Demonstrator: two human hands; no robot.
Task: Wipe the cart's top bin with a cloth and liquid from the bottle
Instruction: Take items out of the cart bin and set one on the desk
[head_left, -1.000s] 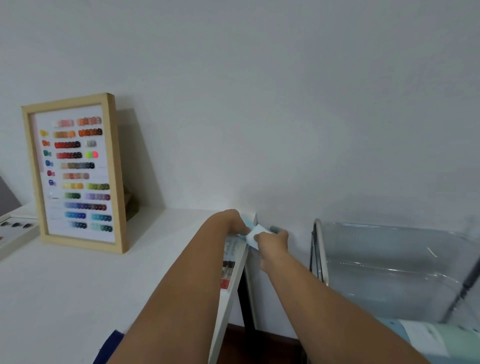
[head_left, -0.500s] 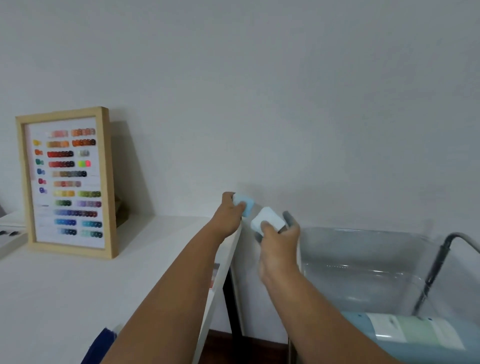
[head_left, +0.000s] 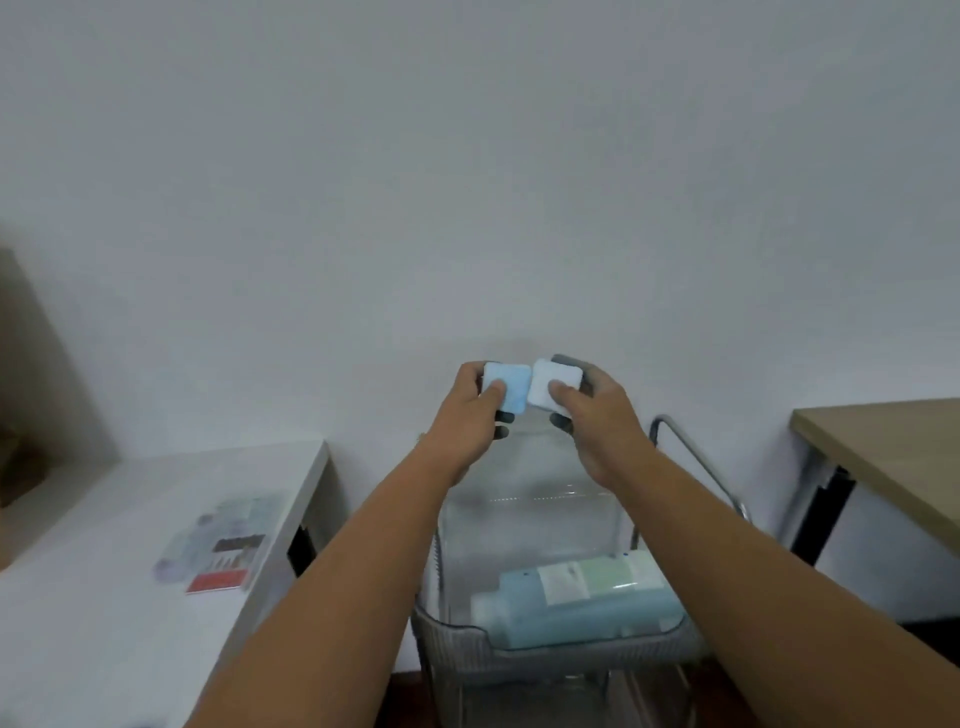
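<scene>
Lying below left hand (head_left: 470, 415): bottle (head_left: 576, 603) in bin (head_left: 457, 636)

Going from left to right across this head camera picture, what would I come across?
White table with a packet → left hand holding a blue pad → right hand holding a white pad → wooden desk. Below the hands: clear bin, bottle lying inside.

Packet (head_left: 221, 551) print blurred – unreadable; wooden desk (head_left: 893, 457) cut off rightward.

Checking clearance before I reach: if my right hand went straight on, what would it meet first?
Likely the bare wall: the right hand, gripping a pale square pad, points there above the bin. Depth is unclear.
</scene>
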